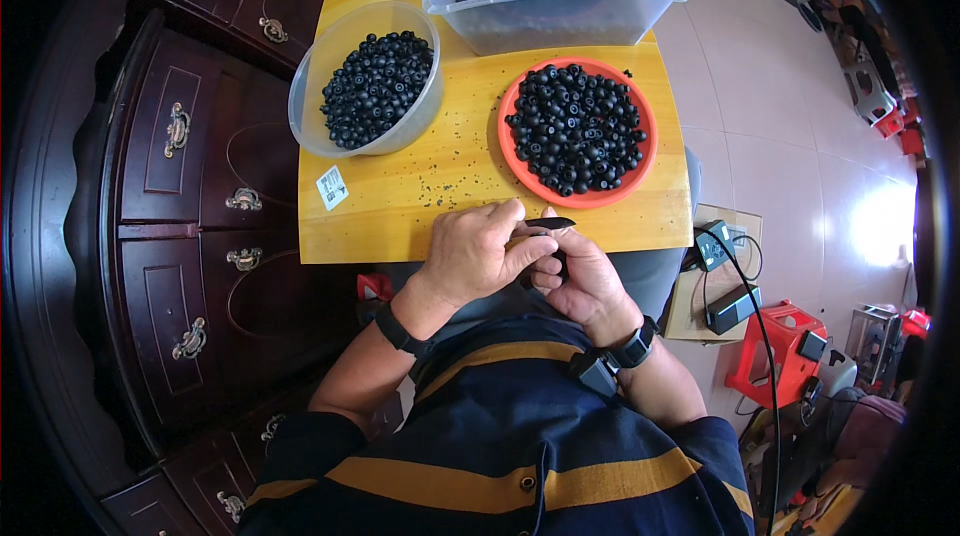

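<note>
Centre frame, left fingers (pixel 508 210) are pinching one dark blade (pixel 552 223); I cannot tell about right fingers (pixel 546 264). Three containers (pixel 550 24) are standing upper-centre.

The plate (pixel 583 200) is orange-red, its pieces (pixel 575 126) black, the blade (pixel 552 223) apparently black.

Yellow wooden tabletop (pixel 370 231) | clear rectangular bin (pixel 560 26) stands at the far edge | clear round tub (pixel 308 106) sits left, white label (pixel 332 187) nearer | orange-red plate (pixel 649 116) right | dark crumbs (pixel 440 203) scatter between
</note>
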`<state>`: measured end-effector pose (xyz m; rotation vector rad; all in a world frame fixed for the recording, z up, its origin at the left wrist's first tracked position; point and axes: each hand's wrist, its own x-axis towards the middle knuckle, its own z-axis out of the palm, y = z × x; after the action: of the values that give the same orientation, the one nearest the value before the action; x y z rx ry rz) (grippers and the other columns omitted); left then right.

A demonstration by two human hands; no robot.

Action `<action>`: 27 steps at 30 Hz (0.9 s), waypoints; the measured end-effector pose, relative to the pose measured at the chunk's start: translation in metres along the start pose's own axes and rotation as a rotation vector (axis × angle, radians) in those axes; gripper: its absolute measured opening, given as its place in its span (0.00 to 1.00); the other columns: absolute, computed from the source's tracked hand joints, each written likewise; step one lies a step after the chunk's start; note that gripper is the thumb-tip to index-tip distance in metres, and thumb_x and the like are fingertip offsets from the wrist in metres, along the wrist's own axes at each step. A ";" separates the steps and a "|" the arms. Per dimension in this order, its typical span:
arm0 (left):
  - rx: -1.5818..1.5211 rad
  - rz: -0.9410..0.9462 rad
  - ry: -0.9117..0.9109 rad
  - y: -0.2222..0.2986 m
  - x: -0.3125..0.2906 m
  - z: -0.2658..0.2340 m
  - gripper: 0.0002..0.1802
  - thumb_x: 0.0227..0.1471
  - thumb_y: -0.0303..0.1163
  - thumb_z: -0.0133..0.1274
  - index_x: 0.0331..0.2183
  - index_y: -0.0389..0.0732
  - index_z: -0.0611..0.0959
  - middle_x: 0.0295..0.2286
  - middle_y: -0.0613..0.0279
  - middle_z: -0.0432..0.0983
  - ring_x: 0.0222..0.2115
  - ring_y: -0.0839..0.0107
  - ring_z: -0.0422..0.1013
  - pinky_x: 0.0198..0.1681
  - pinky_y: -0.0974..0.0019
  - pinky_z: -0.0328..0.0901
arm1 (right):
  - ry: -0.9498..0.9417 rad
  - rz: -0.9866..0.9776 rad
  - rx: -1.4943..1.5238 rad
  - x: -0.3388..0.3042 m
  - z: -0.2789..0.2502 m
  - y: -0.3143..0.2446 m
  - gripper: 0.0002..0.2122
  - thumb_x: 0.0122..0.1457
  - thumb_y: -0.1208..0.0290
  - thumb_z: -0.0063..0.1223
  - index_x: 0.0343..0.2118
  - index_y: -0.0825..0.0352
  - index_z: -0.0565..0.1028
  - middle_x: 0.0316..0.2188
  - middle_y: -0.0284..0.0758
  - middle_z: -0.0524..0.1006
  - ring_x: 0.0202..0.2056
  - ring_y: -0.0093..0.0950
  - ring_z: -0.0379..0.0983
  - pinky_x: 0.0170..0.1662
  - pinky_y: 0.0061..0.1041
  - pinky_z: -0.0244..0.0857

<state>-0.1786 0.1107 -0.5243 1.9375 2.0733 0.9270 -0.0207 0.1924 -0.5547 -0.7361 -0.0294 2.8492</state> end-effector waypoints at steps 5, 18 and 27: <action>-0.037 -0.003 -0.022 -0.001 -0.002 0.003 0.25 0.54 0.54 0.59 0.25 0.40 0.76 0.19 0.57 0.77 0.20 0.56 0.76 0.21 0.58 0.68 | 0.067 -0.021 -0.001 0.000 0.003 0.001 0.01 0.68 0.70 0.48 0.39 0.56 0.72 0.26 0.22 0.71 0.20 0.12 0.63 0.22 0.12 0.59; -0.334 -0.118 -0.017 0.016 0.003 -0.014 0.12 0.50 0.29 0.64 0.37 0.39 0.81 0.24 0.57 0.81 0.21 0.66 0.79 0.25 0.65 0.70 | 0.017 -0.014 -0.002 0.000 0.007 0.002 0.09 0.68 0.58 0.51 0.37 0.58 0.73 0.25 0.23 0.70 0.21 0.13 0.62 0.21 0.12 0.58; -0.032 -0.261 0.440 -0.013 0.040 -0.089 0.14 0.51 0.29 0.63 0.38 0.35 0.80 0.20 0.59 0.76 0.19 0.71 0.74 0.24 0.66 0.67 | -0.038 0.009 0.016 -0.001 0.006 0.000 0.13 0.69 0.59 0.48 0.41 0.65 0.74 0.31 0.27 0.72 0.26 0.18 0.65 0.26 0.16 0.60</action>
<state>-0.2411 0.1201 -0.4490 1.4943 2.4436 1.4075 -0.0225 0.1922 -0.5490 -0.6809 -0.0085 2.8680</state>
